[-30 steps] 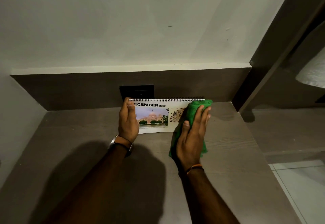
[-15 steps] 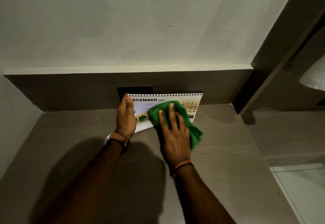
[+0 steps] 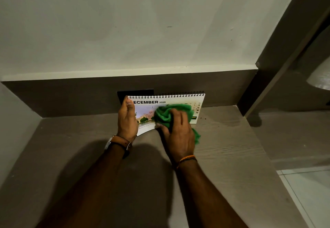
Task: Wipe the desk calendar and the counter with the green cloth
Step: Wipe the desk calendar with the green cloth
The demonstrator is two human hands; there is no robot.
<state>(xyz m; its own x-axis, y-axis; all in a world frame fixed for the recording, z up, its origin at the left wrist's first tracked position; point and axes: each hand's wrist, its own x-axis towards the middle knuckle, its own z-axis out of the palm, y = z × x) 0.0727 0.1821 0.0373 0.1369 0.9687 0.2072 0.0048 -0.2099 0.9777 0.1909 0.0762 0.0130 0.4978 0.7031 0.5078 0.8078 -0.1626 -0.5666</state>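
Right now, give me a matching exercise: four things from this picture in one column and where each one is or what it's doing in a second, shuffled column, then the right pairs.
Things:
1. left hand
2. right hand
3. cloth
4. crumbs

Places or states:
A. bunched against the calendar face
B. grips the calendar's left edge
C. loose on the counter, right of the calendar
D. presses the cloth

Pairs: 1-B, 2-D, 3-A, 4-C
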